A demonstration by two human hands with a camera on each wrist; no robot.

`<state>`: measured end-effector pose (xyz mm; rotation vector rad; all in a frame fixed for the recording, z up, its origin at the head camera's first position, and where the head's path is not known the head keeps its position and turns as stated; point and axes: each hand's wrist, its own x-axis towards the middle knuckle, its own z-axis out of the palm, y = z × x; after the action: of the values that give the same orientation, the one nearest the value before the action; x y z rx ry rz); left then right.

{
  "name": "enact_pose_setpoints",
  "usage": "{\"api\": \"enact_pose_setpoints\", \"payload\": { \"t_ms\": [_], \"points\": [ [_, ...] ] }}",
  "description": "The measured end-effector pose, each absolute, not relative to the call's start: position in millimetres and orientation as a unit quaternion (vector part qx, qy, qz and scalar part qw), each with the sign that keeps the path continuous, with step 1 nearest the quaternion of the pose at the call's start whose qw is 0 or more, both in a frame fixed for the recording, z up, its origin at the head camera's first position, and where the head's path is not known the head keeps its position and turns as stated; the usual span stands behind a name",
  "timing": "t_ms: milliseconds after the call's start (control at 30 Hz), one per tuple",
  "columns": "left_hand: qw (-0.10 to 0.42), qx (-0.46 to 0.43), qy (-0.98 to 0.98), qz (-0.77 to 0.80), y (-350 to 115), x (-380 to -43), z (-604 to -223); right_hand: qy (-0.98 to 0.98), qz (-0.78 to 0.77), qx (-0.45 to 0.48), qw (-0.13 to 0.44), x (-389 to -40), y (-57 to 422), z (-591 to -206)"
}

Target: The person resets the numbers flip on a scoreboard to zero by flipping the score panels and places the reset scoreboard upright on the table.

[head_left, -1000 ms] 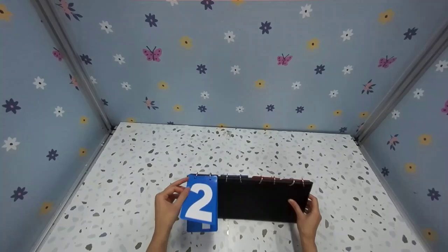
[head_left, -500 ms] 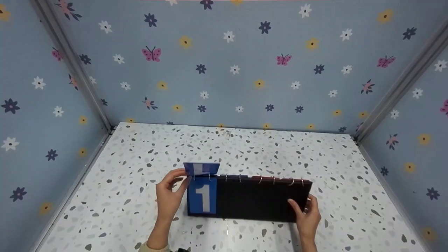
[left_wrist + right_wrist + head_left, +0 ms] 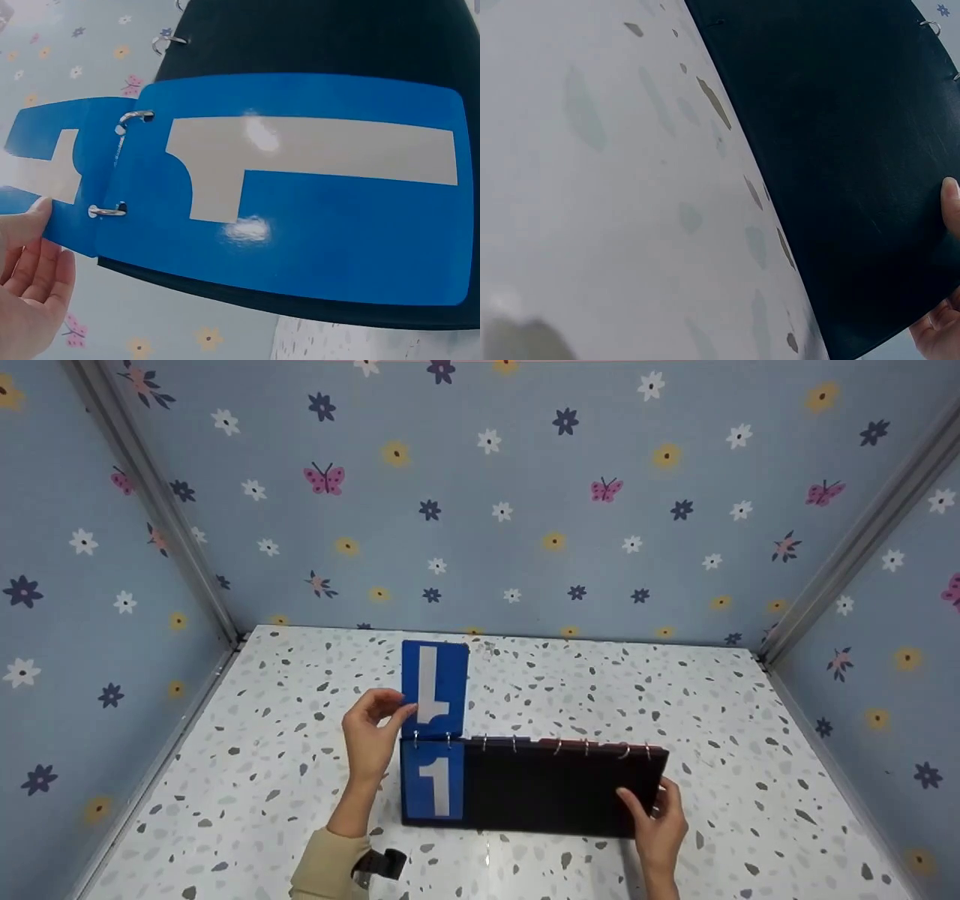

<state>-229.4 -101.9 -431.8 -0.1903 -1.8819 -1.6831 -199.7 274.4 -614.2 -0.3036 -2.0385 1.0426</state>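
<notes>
A black flip scoreboard (image 3: 555,787) with metal rings along its top edge stands on the speckled table. At its left end hangs a blue number card (image 3: 420,802) showing a white 1. Above the rings a second blue card (image 3: 455,682) is turned up, its white 1 upside down. My left hand (image 3: 373,727) pinches the left edge of that raised card between thumb and fingers, also seen in the left wrist view. My right hand (image 3: 661,825) grips the board's right end, thumb on the front and fingers behind.
Blue flowered panels (image 3: 495,510) rise behind and on both sides of the table (image 3: 315,675). Dark blue and red-brown card edges (image 3: 570,741) show behind the board's top edge. A black strap (image 3: 386,864) sits at my left sleeve.
The blue card showing 2 has been lifted and flipped upward over the rings, uncovering the 1 beneath. My left hand has moved up with it; the right hand has stayed in place.
</notes>
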Motion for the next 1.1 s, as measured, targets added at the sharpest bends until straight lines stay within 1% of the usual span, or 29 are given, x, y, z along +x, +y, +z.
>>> {"api": "enact_pose_setpoints", "payload": {
  "t_ms": [100,233,333,433,733,933,1100],
  "points": [
    [0.296,-0.063,-0.712,-0.634,-102.3,-237.4,-435.6,-0.808,0.413,-0.123,0.402,-198.8,273.6,-612.5],
    [0.288,-0.063,-0.703,-0.647,-105.7,-255.0,-453.6,-0.809,0.417,-0.131,0.393,-197.3,271.7,-609.4],
    [0.274,-0.046,-0.707,-0.65,-107.9,-266.2,-467.0,-0.809,0.419,-0.133,0.389,-196.5,270.6,-607.5],
    [0.258,-0.023,-0.72,-0.644,-107.6,-270.4,-472.3,-0.806,0.425,-0.127,0.393,-196.3,270.9,-607.7],
    [0.201,0.05,-0.763,-0.612,-105.2,-272.5,-472.8,-0.797,0.438,-0.12,0.399,-199.6,275.2,-614.6],
    [0.187,0.061,-0.806,-0.558,-104.7,-271.1,-469.4,-0.797,0.438,-0.12,0.399,-199.8,275.0,-615.7],
    [0.177,0.068,-0.814,-0.548,-108.7,-268.9,-471.3,-0.8,0.431,-0.118,0.4,-199.5,275.2,-615.0]
  ]
}}
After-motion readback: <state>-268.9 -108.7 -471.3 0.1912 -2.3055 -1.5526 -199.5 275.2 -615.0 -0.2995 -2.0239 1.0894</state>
